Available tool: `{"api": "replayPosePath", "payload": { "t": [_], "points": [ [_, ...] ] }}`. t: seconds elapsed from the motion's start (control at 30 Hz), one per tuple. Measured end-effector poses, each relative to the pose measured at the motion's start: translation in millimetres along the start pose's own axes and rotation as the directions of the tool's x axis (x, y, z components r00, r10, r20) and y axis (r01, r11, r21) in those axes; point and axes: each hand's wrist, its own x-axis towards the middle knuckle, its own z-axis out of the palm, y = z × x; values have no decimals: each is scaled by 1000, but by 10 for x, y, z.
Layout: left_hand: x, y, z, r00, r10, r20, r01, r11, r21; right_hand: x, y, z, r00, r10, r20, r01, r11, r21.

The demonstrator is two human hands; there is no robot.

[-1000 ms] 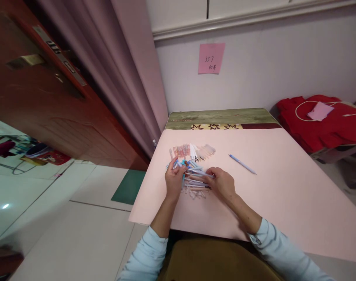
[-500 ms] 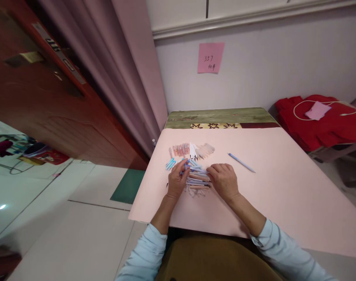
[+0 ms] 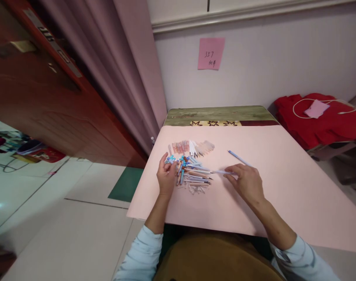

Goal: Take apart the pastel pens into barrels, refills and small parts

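A heap of pen parts [image 3: 192, 175], blue, white and brown barrels and refills, lies on a pink table cover [image 3: 254, 203]. My left hand [image 3: 166, 177] rests at the heap's left edge, fingers curled against the blue pieces. My right hand [image 3: 246, 181] is to the right of the heap and pinches the end of a pale pen barrel [image 3: 221, 172] that points back toward the heap. A row of small pen pieces [image 3: 191, 148] lies behind the heap.
A single blue pen [image 3: 239, 158] lies on the cover behind my right hand. A pink note [image 3: 211, 53] hangs on the wall. Red cloth with a white cord [image 3: 321, 117] sits at the right. A curtain [image 3: 131, 70] and a wooden door [image 3: 43, 78] stand at the left.
My right hand has moved right, away from the heap, drawing one pale pen barrel out with it. My left hand has shifted to the heap's left edge.
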Motion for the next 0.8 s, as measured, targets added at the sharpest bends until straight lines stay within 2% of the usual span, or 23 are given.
{"api": "replayPosePath", "payload": {
  "t": [0.13, 0.2, 0.27, 0.37, 0.5, 0.63, 0.8],
  "points": [
    [97, -81, -154, 996, -63, -69, 65, 998, 16, -86, 173, -76, 966, 245, 76, -256, 945, 202],
    [126, -122, -216, 994, -95, -59, 98, 994, 52, -75, 159, -68, 951, 306, 53, -308, 910, 276],
    [137, -145, -251, 992, -124, 2, 123, 984, 129, -19, 51, -4, 960, 279, 35, -275, 907, 320],
    [138, -133, -263, 990, -130, 62, 102, 937, 334, 118, -248, 189, 989, 123, 87, -142, 949, 282],
    [154, -55, -275, 997, -56, 51, 10, 761, 648, 287, -644, 494, 990, -85, 115, 68, 986, 150],
    [189, -9, -295, 999, -44, 3, 22, 570, 822, 373, -823, 690, 983, -130, 129, 123, 990, 63],
    [182, -87, -231, 997, 25, 74, -77, 462, 884, 429, -934, 776, 990, -108, 89, 108, 994, 8]
  ]
}}
